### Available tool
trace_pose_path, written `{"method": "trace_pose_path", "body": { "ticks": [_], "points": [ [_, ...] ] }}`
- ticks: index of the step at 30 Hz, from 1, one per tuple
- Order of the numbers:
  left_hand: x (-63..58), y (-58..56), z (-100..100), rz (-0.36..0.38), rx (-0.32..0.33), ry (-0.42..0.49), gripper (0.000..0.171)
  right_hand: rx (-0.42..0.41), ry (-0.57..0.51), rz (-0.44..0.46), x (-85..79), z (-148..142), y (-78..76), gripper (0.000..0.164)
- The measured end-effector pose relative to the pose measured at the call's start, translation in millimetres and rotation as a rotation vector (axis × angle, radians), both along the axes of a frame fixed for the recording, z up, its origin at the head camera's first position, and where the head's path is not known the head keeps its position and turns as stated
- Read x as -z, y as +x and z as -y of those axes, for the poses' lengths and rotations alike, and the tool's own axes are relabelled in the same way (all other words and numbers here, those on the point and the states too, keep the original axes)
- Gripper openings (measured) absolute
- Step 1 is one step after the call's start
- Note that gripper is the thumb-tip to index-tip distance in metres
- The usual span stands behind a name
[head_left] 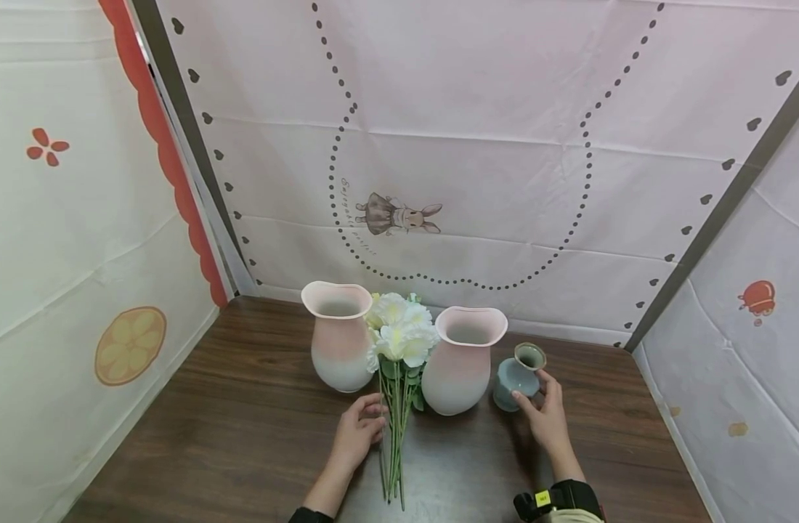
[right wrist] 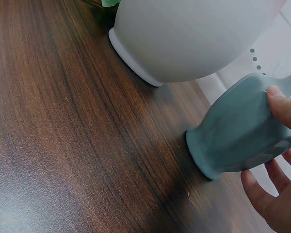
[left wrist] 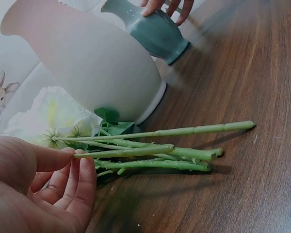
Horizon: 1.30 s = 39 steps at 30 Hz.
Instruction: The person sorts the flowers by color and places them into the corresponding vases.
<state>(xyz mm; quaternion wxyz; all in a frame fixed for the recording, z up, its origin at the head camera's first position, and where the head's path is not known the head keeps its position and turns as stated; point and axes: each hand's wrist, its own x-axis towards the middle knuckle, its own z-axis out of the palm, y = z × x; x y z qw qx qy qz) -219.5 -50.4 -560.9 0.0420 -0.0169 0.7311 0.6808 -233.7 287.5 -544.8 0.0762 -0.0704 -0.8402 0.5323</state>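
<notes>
Between two pink-and-white vases lies a bunch of white artificial flowers point(head_left: 402, 330), its green stems point(left wrist: 184, 153) pointing toward me. With thumb and fingertips my left hand point(head_left: 359, 432) pinches one stem point(left wrist: 131, 151) at the bunch's left side. On the right, my right hand point(head_left: 548, 414) grips a small blue-green vase point(right wrist: 242, 128) around its body, thumb on one side and fingers on the other. This vase's base is at the tabletop; whether it bears fully on it I cannot tell. Its mouth point(head_left: 530, 356) faces up and is slightly tilted.
The left pink-and-white vase point(head_left: 339, 345) stands just beyond my left hand. Another such vase point(head_left: 458, 374) stands between the flowers and the small vase. Under everything is a dark wooden table point(head_left: 242, 436), with printed cloth walls point(head_left: 471, 218) behind and at both sides.
</notes>
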Motion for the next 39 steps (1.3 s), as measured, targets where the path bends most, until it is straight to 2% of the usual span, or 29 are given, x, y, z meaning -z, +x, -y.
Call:
{"method": "trace_pose_path", "body": {
  "ticks": [12, 21, 32, 39],
  "points": [
    [-14.1, 2.2, -3.4, -0.031, -0.018, 0.048, 0.042, 0.000, -0.012, -0.015, 1.5, -0.2, 0.0, 0.068],
    [-21.5, 2.4, -4.9, -0.064, -0.034, 0.047, 0.042, 0.003, -0.019, -0.019, 3.4, 0.0, -1.1, 0.068],
    [-35.1, 4.0, -6.7, -0.174, -0.046, 0.028, 0.040, 0.009, 0.013, -0.036, 4.5, -0.1, -1.0, 0.067],
    [-45.4, 5.6, -8.2, -0.197, -0.050, 0.015, 0.039, 0.010, 0.016, -0.046, 5.2, -0.2, -2.0, 0.067]
  ]
}}
